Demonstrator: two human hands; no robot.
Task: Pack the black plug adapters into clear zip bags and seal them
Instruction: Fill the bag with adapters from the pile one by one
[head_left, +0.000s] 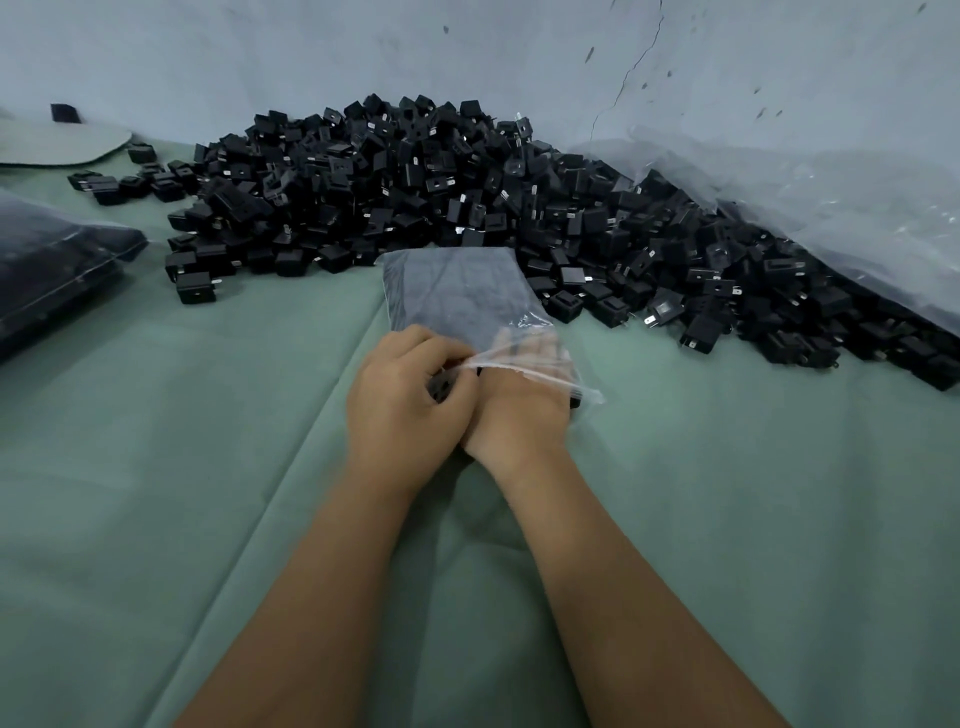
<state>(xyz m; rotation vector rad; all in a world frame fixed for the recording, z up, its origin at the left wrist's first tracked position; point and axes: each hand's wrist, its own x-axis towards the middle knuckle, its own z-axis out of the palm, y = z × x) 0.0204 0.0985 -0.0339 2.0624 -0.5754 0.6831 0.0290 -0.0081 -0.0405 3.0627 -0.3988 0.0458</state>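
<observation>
A clear zip bag (457, 296) lies on the green cloth, its far end against a big heap of black plug adapters (415, 182). The bag looks dark, filled with adapters. My left hand (405, 400) pinches the near open lip of the bag at its left side. My right hand (519, 405) reaches into the bag's mouth, fingers under the plastic, with black adapters showing beneath the palm. Both hands touch each other at the bag's opening.
A filled dark bag (52, 270) lies at the left edge. Large crumpled clear plastic sheeting (831, 208) covers the heap's right side against the wall. Loose adapters (119, 182) are scattered at far left near a flat grey round object (62, 145). Green cloth (156, 493) spreads toward me.
</observation>
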